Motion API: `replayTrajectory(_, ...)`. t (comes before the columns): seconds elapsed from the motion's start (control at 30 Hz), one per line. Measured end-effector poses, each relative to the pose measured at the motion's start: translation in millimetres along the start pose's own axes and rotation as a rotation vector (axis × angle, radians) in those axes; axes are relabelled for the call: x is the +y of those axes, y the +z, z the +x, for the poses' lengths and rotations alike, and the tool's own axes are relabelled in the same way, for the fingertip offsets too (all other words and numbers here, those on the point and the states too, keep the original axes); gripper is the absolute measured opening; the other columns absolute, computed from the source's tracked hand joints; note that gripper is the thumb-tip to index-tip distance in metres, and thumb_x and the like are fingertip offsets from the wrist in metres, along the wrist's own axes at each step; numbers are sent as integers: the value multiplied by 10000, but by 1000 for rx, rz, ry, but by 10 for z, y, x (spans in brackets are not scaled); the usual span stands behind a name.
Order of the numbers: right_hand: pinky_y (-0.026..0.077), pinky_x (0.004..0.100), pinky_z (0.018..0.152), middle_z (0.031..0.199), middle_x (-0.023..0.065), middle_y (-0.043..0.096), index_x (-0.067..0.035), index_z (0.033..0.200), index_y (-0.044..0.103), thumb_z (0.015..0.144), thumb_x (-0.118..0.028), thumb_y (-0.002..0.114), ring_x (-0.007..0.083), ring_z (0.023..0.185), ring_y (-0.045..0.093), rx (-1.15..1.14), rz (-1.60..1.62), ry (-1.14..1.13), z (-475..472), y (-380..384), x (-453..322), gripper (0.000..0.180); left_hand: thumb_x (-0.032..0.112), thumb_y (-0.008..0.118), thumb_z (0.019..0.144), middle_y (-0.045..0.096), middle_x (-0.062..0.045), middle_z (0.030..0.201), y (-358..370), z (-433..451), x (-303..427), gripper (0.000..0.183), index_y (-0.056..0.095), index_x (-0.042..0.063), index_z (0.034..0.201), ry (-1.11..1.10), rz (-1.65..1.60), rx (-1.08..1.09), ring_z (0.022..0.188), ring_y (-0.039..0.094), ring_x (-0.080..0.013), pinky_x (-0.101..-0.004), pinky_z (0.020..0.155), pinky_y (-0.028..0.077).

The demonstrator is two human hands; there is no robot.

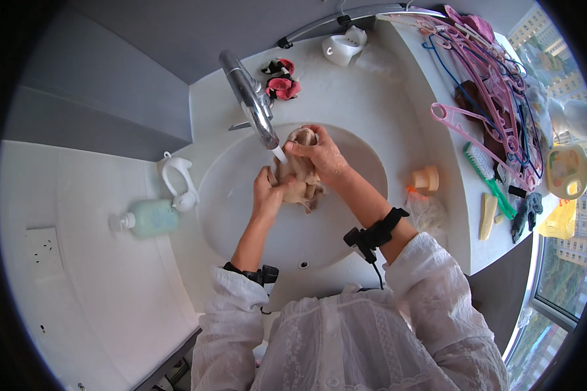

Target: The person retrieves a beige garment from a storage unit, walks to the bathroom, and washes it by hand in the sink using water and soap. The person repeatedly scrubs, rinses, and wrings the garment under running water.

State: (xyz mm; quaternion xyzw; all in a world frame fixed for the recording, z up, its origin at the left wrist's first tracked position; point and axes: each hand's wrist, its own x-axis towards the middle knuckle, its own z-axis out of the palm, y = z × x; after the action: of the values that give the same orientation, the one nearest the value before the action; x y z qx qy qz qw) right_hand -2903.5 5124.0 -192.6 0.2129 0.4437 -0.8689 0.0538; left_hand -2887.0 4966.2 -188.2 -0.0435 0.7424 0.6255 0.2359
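Note:
A wet beige cloth item (298, 171) is bunched between my two hands over the white washbasin (225, 215). My left hand (268, 193) grips its lower left side, and my right hand (323, 152) holds its upper right part, with the thumb on top. From the chrome faucet (259, 115) a stream of water runs onto the cloth's left edge. Folds hide some of my fingertips, and the cloth's exact kind cannot be told.
Left of the basin are a pump bottle of green liquid (154, 218) and a white ring-shaped holder (181, 181). Pink and black fabric items (282, 88) lie behind the faucet. On the right ledge are tangled hangers (499, 107), a green scrub brush (489, 176) and a soap bar (487, 216).

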Motion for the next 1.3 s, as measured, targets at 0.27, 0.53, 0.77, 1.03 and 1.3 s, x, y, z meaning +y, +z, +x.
replayTrajectory(0.27, 466, 321, 857, 1099, 191, 598, -12, 1330, 413, 801, -71, 547, 251, 986, 592, -62, -731, -366, -148, -30, -241, 549, 155, 522, 925, 595, -76, 1051, -140, 202, 104, 304, 514, 26, 1199, 27, -508, 178, 919, 585, -183, -322, 801, 486)
replayTrajectory(0.53, 320, 426, 1009, 1293, 202, 443, -107, 1316, 458, 836, -203, 589, 404, 1208, 366, 51, -1013, -691, -371, 603, 350, 506, 278, 477, 948, 535, -52, 1150, 46, 66, 122, 379, 440, 84, 1271, -172, -874, -55, 1071, 528, -170, -343, 886, 466)
replayTrajectory(0.77, 442, 398, 848, 1190, 151, 534, -52, 1123, 592, 871, -516, 538, 269, 1090, 501, 32, -356, -11, 148, 280, 148, 531, 276, 513, 927, 587, -98, 1041, -99, -56, 129, 383, 461, 22, 1209, -146, -710, -233, 870, 622, -213, -365, 783, 516)
replayTrajectory(1.03, 427, 357, 933, 1274, 141, 420, -98, 1387, 273, 699, -452, 760, 258, 1158, 446, -227, -431, 63, -95, -160, -4, 914, 271, 578, 900, 579, -113, 1109, -256, -93, 151, 420, 462, 6, 1204, -121, -666, -162, 1004, 593, -212, -347, 862, 494)
replayTrajectory(1.3, 438, 399, 934, 1029, 179, 604, -126, 1349, 362, 593, -168, 765, 325, 989, 591, -358, -991, -198, -8, -74, 181, 858, 283, 627, 863, 606, -107, 1025, -371, -183, 449, 435, 506, -34, 1136, -82, -467, -270, 893, 617, -188, -314, 769, 499)
